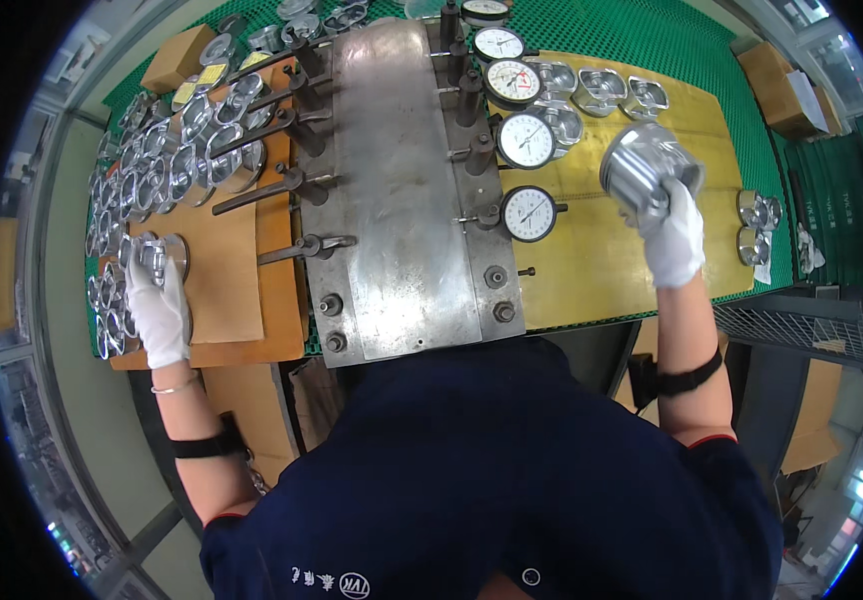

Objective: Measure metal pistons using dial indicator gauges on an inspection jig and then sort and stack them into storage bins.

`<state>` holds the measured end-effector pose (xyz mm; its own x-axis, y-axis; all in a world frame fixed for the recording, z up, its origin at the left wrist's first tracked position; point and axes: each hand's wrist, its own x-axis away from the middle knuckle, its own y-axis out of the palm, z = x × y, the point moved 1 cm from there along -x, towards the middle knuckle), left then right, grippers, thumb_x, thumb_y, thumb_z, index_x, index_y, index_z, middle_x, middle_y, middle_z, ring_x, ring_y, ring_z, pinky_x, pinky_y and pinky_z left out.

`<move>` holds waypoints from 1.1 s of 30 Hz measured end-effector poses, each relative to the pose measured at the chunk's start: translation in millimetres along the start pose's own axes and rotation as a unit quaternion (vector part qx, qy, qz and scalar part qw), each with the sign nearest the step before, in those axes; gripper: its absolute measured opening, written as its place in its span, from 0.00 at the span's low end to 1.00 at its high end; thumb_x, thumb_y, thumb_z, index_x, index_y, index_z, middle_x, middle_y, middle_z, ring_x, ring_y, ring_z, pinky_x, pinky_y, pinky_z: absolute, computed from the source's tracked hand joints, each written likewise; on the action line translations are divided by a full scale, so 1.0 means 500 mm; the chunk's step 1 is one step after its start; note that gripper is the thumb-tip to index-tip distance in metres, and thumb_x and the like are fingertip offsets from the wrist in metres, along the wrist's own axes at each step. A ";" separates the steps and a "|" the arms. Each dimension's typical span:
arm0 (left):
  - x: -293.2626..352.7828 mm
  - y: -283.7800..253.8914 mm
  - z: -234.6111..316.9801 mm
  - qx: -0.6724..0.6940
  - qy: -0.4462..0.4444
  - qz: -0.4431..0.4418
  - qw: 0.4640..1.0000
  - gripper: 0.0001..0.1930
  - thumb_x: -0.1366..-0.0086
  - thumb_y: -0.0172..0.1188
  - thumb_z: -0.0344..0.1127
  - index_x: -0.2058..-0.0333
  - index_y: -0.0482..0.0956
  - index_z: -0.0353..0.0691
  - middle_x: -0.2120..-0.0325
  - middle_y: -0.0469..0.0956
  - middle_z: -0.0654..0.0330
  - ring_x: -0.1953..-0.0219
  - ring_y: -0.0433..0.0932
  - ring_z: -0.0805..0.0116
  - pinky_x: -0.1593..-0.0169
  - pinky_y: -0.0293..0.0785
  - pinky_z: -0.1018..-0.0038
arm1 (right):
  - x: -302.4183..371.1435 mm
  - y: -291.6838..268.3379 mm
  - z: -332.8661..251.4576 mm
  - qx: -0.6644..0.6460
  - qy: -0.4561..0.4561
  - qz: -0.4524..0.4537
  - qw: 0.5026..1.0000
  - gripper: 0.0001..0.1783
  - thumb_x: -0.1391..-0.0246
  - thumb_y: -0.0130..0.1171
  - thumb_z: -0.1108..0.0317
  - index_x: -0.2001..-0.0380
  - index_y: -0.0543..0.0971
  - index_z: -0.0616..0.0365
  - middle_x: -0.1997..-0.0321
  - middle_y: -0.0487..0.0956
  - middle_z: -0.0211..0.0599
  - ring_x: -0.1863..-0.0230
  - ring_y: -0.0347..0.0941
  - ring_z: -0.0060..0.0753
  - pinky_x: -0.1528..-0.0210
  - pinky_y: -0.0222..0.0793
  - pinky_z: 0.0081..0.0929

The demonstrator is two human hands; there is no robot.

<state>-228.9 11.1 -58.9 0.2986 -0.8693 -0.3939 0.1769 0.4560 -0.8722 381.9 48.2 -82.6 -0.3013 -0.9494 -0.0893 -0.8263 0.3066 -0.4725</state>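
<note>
I see my right hand [674,235] closed around a shiny piston [644,165] raised above the yellow tabletop [592,270], its axis tilted up-left toward the dial gauges [527,140], while my left hand [159,305] grips another piston [155,255] far left.

The dial gauges [530,213] beside the steel fixture plate [402,190] are too small to read. The plate's near edge is hidden by the person's dark shirt [492,470]; its topmost gauge is cut off.
</note>
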 end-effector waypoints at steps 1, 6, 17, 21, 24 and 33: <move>0.012 0.016 -0.097 -0.147 -0.066 -0.043 0.986 0.33 0.35 0.60 0.42 0.38 0.64 0.28 0.42 0.69 0.35 0.41 0.68 0.36 0.38 0.66 0.56 | -0.051 0.007 0.039 -0.285 0.191 -0.008 0.939 0.19 0.36 0.48 0.63 0.46 0.67 0.60 0.52 0.77 0.44 0.59 0.80 0.40 0.63 0.80 0.36; 0.063 0.047 -0.208 -0.263 -0.075 -0.187 0.943 0.37 0.41 0.67 0.43 0.37 0.63 0.34 0.40 0.68 0.43 0.41 0.70 0.42 0.40 0.70 0.58 | -0.193 0.058 0.223 -0.229 0.344 -0.021 0.910 0.16 0.35 0.52 0.62 0.49 0.70 0.58 0.54 0.79 0.43 0.58 0.80 0.39 0.62 0.84 0.40; 0.133 -0.002 -0.171 -0.280 -0.112 -0.126 0.945 0.24 0.43 0.69 0.50 0.54 0.82 0.39 0.54 0.81 0.51 0.53 0.78 0.45 0.49 0.76 0.57 | -0.165 0.100 0.142 -0.269 0.198 0.028 0.942 0.32 0.36 0.54 0.65 0.34 0.56 0.65 0.40 0.71 0.48 0.45 0.77 0.48 0.48 0.77 0.36; 0.130 -0.041 -0.077 0.332 -0.221 -0.026 0.917 0.15 0.34 0.63 0.42 0.58 0.82 0.35 0.68 0.82 0.60 0.65 0.80 0.70 0.62 0.74 0.74 | -0.047 0.090 -0.044 -0.328 0.047 -0.016 0.943 0.22 0.35 0.50 0.72 0.39 0.65 0.65 0.45 0.75 0.45 0.58 0.81 0.37 0.56 0.79 0.31; 0.115 -0.139 0.118 0.405 -0.259 -0.074 0.874 0.12 0.34 0.61 0.31 0.53 0.80 0.34 0.66 0.80 0.60 0.65 0.76 0.77 0.62 0.72 0.79 | 0.053 0.121 -0.193 -0.273 -0.010 -0.165 0.948 0.18 0.35 0.51 0.72 0.44 0.69 0.65 0.51 0.78 0.44 0.61 0.81 0.35 0.58 0.79 0.29; 0.148 -0.079 0.340 0.666 -0.298 -0.433 0.529 0.17 0.44 0.65 0.22 0.54 0.77 0.33 0.61 0.80 0.50 0.63 0.81 0.61 0.59 0.77 0.72 | 0.189 0.262 -0.279 0.013 -0.338 -0.326 0.883 0.59 0.61 0.75 0.49 0.29 0.54 0.50 0.42 0.69 0.57 0.54 0.77 0.62 0.51 0.76 0.45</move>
<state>-54.5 -38.9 -4.3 -0.2634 -0.8286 0.4940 0.8748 0.0107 0.4844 178.9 8.5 -30.8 0.5935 -0.7510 -0.2892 -0.7055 -0.3126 -0.6360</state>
